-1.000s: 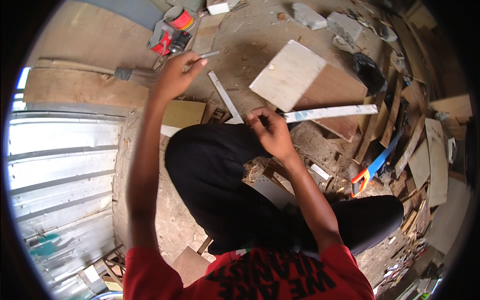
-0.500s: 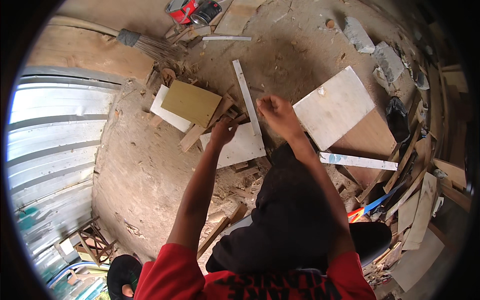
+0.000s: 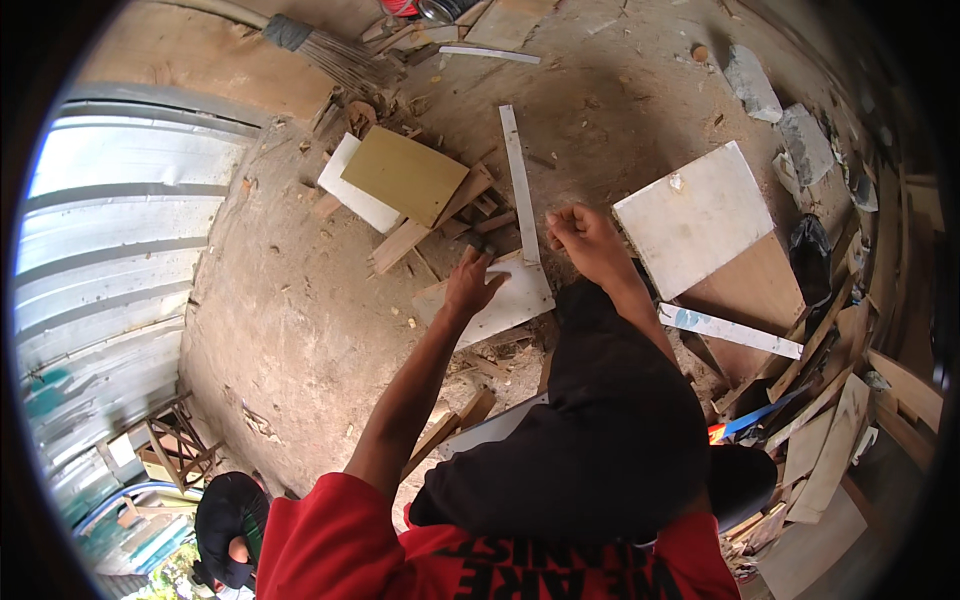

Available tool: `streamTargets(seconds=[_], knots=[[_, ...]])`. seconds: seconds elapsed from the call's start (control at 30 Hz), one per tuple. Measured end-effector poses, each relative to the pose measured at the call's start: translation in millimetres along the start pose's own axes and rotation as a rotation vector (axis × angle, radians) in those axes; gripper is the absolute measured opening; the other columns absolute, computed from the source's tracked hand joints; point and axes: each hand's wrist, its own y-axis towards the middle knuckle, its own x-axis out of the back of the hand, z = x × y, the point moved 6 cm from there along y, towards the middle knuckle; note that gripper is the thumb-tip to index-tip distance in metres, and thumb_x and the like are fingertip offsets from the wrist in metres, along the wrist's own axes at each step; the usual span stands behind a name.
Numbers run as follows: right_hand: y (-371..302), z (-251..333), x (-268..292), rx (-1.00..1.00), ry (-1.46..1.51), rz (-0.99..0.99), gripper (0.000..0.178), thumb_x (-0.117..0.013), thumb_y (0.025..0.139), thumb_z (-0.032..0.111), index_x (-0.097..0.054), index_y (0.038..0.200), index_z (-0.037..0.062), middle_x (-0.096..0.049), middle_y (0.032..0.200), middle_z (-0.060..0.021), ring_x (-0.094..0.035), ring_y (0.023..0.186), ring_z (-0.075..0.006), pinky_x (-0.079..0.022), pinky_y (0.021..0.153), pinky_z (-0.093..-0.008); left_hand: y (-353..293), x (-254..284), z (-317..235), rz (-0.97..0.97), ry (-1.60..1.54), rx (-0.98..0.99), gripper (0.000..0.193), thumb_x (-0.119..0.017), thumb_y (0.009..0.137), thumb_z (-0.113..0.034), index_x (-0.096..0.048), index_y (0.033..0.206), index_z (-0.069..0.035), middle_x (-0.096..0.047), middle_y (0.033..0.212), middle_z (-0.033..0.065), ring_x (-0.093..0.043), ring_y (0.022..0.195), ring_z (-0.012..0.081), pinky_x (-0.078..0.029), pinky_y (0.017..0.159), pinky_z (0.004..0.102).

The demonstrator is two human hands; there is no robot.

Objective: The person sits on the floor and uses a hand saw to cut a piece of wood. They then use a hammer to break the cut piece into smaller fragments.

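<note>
A white board (image 3: 512, 303) lies low in front of my knee, with a narrow white strip (image 3: 519, 185) reaching away from its far right corner. Over the board's left part is my left hand (image 3: 472, 285), its thumb apart from the fingers. A small dark shape just beyond its fingertips is too unclear to name. My right hand (image 3: 592, 243) hovers right of the strip's near end, fingers curled in and thumb pressed to them. Whatever it may hold is too small to make out.
An olive board (image 3: 405, 176) rests on wood scraps beyond my left hand. To the right are a large white board (image 3: 695, 220), a brown board (image 3: 745, 280) and a paint-marked white strip (image 3: 730, 330). A blue-bladed saw (image 3: 755, 415) lies near wood offcuts. A broom (image 3: 325, 55) lies far left.
My view has shifted, so the scene sits farther right and left. My left hand has turned over the board and its thumb has spread. My right hand stays curled beside the strip.
</note>
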Motion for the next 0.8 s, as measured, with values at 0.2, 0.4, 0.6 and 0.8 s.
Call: streamTargets(seconds=[0.2,0.4,0.6,0.8], knots=[[-10.8,-8.6,2.3,-0.017,-0.084,0.125,0.029,-0.064,0.1,0.029,-0.063,0.098,0.0002,-0.066,0.082,-0.0036,-0.064,0.075,-0.0107,-0.051,0.069,-0.0278,-26.1,3.3,-2.2,0.349,-0.22,0.275,0.032,-0.067,0.093,-0.029,-0.065,0.109,-0.001,-0.062,0.105,0.027,-0.065,0.093,0.0415,-0.052,0.073,0.047],[-17.2,-6.3,-7.4,0.002,-0.149,0.142,0.031,-0.066,0.097,0.031,-0.066,0.093,0.0004,-0.068,0.075,-0.0046,-0.064,0.068,-0.0114,-0.049,0.063,-0.0283,-42.2,-17.3,69.6,-0.437,0.003,0.287,0.028,-0.06,0.096,-0.027,-0.069,0.103,-0.001,-0.067,0.1,0.0257,-0.064,0.096,0.0434,-0.05,0.084,0.0486],[-38.1,13.1,2.8,0.067,-0.017,0.171,0.029,-0.064,0.1,0.029,-0.065,0.097,-0.0001,-0.069,0.081,-0.0054,-0.066,0.074,-0.0121,-0.051,0.068,-0.0291,-24.0,-39.8,116.3,-0.224,-0.232,0.511,0.038,-0.058,0.097,-0.032,-0.069,0.113,0.0,-0.069,0.1,0.0292,-0.066,0.097,0.0443,-0.052,0.084,0.0483],[-62.7,31.5,16.2,0.038,0.09,0.111,0.03,-0.062,0.101,0.029,-0.063,0.104,-0.0011,-0.069,0.088,-0.0047,-0.065,0.081,-0.0118,-0.052,0.075,-0.0281,-36.8,-31.4,105.9,-0.032,-0.299,0.609,0.045,-0.061,0.094,-0.041,-0.072,0.103,0.002,-0.072,0.095,0.0262,-0.07,0.093,0.0403,-0.052,0.08,0.0462]])
